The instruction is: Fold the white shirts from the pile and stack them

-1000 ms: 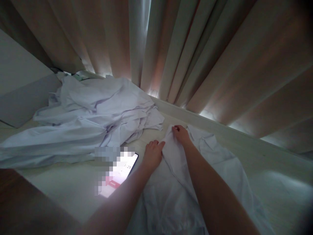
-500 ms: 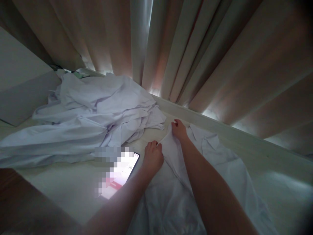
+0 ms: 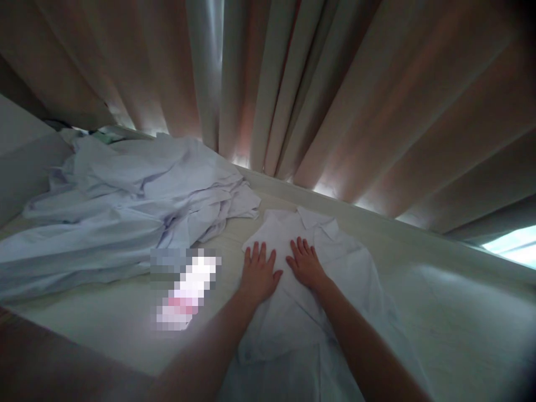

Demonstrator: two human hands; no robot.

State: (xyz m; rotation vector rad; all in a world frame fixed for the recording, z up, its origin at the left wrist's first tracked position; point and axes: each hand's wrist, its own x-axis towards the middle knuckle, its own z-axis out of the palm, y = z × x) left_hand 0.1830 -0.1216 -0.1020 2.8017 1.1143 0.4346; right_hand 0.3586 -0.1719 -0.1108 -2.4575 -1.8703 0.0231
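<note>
A white collared shirt (image 3: 288,329) lies spread on the pale surface in front of me, its collar (image 3: 316,220) at the far end. My left hand (image 3: 258,272) rests flat on the shirt's left part, fingers spread. Palm down beside it, my right hand (image 3: 307,263) lies on the cloth just below the collar, fingers stretched out. Neither hand grips anything. My forearms hide part of the shirt's lower half.
A heap of crumpled white clothes (image 3: 167,190) lies to the left. Between it and my left arm is a lit phone (image 3: 188,290), partly blurred out. Long curtains (image 3: 268,84) hang behind the pale surface (image 3: 460,312). A light panel (image 3: 25,145) stands at far left.
Both hands have let go of the pinched shirt edge and now lie flat on the cloth. The shirt's left part is spread out flatter. My view has shifted to the right.
</note>
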